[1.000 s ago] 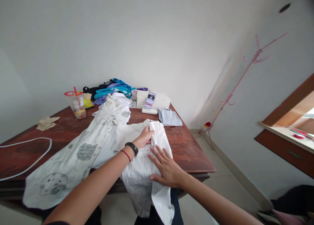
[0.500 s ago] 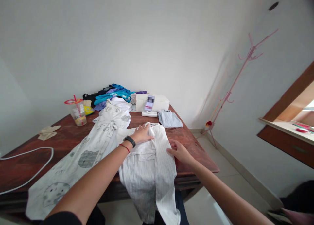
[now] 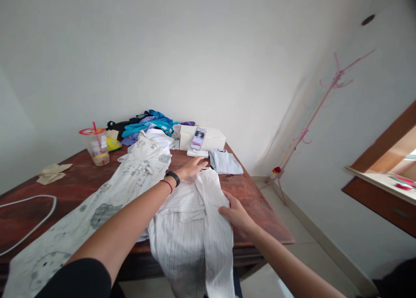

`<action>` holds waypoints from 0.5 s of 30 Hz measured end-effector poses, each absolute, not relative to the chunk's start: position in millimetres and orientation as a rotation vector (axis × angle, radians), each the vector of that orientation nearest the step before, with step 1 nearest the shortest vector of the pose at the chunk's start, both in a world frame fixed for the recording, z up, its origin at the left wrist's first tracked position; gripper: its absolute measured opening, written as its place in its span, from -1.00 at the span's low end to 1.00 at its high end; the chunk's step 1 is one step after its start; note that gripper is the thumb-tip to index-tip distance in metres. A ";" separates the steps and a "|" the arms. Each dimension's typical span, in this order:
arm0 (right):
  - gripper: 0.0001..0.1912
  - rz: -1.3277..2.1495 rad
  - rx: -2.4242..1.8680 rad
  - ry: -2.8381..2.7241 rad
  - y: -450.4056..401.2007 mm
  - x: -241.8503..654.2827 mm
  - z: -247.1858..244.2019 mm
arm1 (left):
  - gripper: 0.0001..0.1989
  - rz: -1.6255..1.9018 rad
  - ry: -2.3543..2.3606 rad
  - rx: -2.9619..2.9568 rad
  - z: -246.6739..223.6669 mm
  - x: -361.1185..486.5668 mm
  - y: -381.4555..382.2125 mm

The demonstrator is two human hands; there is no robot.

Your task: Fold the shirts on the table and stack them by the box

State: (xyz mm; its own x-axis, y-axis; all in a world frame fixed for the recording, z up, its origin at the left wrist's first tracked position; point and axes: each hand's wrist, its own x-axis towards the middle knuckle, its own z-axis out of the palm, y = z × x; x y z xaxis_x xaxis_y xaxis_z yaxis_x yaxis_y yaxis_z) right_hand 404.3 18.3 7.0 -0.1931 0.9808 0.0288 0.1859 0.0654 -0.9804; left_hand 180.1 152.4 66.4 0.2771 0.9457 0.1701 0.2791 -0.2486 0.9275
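Note:
A white striped shirt [image 3: 191, 228] lies partly folded on the table, its lower part hanging over the front edge. My left hand [image 3: 191, 170] rests at the collar end with its fingers stretched out. On the shirt's right side, my right hand [image 3: 238, 215] has its thumb on top of the folded edge and its fingers at the side, gripping the cloth. Left of the shirt is a white garment with grey animal prints [image 3: 104, 211], draped toward me over the table edge.
The dark red wooden table [image 3: 256, 211] bears a heap of clothes [image 3: 156, 124], a plastic cup with a straw [image 3: 98, 147], a white box [image 3: 214, 137], a propped phone [image 3: 197, 140], a folded pale blue garment [image 3: 225, 161] and a white cable [image 3: 52, 207]. A pink coat stand [image 3: 320, 101] stands right.
My left hand has slid slightly farther away toward the collar, its fingers straighter. My right hand has closed on the shirt's right edge. The view has shifted a little.

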 end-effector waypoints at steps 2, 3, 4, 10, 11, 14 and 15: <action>-0.25 1.168 -1.251 -1.575 29.6 406.3 16.7 | -0.65 1.013 1.000 1.814 75.7 195.7 153.5; -0.23 1.144 -1.262 -1.612 36.6 408.3 23.8 | -0.68 1.009 0.918 1.903 78.9 203.2 152.7; -0.21 1.119 -1.265 -1.661 44.1 410.7 31.7 | -0.70 0.995 0.829 2.011 81.2 210.0 151.6; -0.22 1.194 -1.058 -2.028 78.7 428.3 69.6 | -0.75 0.750 0.714 2.487 78.9 224.9 161.3; -0.21 1.212 -1.047 -2.047 82.1 431.7 71.1 | -0.67 0.725 0.764 2.516 77.0 223.3 166.5; -0.17 1.214 -1.054 -2.088 90.5 443.9 70.5 | -0.48 0.567 0.866 2.538 72.5 216.4 182.2; -0.16 1.228 -1.048 -2.098 93.1 448.5 69.9 | -0.43 0.487 0.877 2.526 72.2 213.9 186.6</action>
State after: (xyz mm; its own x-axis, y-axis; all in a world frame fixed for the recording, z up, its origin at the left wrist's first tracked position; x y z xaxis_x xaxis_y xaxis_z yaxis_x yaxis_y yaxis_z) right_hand 448.5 93.1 69.9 -0.5854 0.8102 0.0307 0.3700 0.3006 -0.8790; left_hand 213.9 186.6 72.2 0.7397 0.6467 0.1860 0.4994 -0.7128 0.4925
